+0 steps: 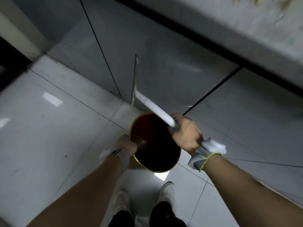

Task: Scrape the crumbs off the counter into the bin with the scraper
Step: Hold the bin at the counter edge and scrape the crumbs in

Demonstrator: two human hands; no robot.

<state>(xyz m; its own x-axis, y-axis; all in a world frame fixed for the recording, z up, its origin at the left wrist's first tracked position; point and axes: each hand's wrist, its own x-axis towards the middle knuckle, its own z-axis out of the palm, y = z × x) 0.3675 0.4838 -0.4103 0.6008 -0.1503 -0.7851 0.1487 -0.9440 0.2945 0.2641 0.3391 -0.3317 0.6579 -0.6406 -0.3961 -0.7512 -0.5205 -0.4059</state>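
A round bin with a dark red inside and a yellow rim hangs over the floor in front of me. My left hand grips its left rim. My right hand is closed around the white handle of the scraper, which reaches up and left across the bin's far rim. Its long thin blade stands nearly upright in the view, in front of the cabinet doors. The grey counter runs across the top right, with pale crumbs blurred at the top edge.
Grey cabinet doors stand below the counter. The floor is glossy white tile. My two feet in white shoes are at the bottom. A pale wall edge stands at the upper left.
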